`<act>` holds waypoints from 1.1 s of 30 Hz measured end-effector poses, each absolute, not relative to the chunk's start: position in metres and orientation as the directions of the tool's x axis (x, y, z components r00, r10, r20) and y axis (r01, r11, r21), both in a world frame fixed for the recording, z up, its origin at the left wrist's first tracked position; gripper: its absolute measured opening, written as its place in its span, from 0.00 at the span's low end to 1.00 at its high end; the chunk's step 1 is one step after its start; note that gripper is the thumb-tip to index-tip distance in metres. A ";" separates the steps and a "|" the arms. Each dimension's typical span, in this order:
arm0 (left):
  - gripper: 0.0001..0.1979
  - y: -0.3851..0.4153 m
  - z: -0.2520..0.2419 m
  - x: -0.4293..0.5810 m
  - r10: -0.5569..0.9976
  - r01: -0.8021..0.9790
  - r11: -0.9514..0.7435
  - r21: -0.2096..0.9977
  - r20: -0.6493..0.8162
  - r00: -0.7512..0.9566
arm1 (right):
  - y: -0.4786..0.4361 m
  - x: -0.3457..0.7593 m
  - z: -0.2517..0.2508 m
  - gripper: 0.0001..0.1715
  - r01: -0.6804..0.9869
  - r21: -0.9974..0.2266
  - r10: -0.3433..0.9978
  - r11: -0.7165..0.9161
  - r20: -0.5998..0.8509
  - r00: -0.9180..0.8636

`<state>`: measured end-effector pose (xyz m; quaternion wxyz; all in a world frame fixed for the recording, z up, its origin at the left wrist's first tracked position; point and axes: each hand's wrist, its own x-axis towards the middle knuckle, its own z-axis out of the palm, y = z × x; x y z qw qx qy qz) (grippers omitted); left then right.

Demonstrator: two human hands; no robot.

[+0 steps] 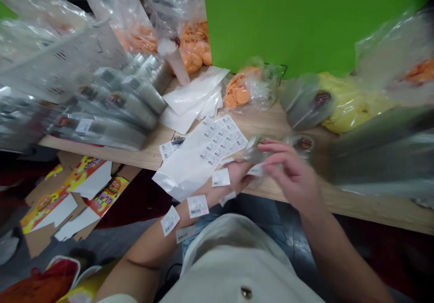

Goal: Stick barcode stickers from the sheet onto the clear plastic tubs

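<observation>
My left hand (239, 175) and my right hand (291, 172) meet over the wooden table edge, both on a small clear plastic packet (257, 150) with a printed brown-and-orange label. My right hand is blurred, its fingers pinching the packet. Barcode stickers (197, 206) sit in a row along my left forearm. A white sticker (256, 170) lies by the packet, partly hidden by my fingers. A printed sheet of barcode stickers (220, 136) lies just beyond my hands, partly covered by a white plastic sheet (185, 163).
Stacked clear packets (108, 109) fill the table's left side. Bags of orange pieces (193, 50) stand behind them, before a green board (281, 23). A yellow bag (352, 102) lies on the right. Printed cardboard cartons (77, 194) lie on the floor below the table's edge.
</observation>
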<state>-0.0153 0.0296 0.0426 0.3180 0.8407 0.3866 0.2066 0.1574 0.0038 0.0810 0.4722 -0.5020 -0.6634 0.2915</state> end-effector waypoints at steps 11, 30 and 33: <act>0.38 0.039 -0.038 -0.020 0.732 0.234 -0.522 0.820 0.290 0.616 | 0.001 0.169 0.027 0.11 0.280 -0.954 0.983 -0.102 -0.054 0.173; 0.25 0.023 0.000 -0.014 0.882 0.148 -0.088 0.985 0.008 0.472 | -0.001 0.157 0.008 0.38 0.423 -0.894 0.988 -0.147 -0.116 0.100; 0.26 0.021 0.001 -0.010 0.893 0.153 -0.097 0.983 0.018 0.451 | -0.002 0.156 0.007 0.36 0.476 -0.870 0.991 -0.127 -0.092 0.098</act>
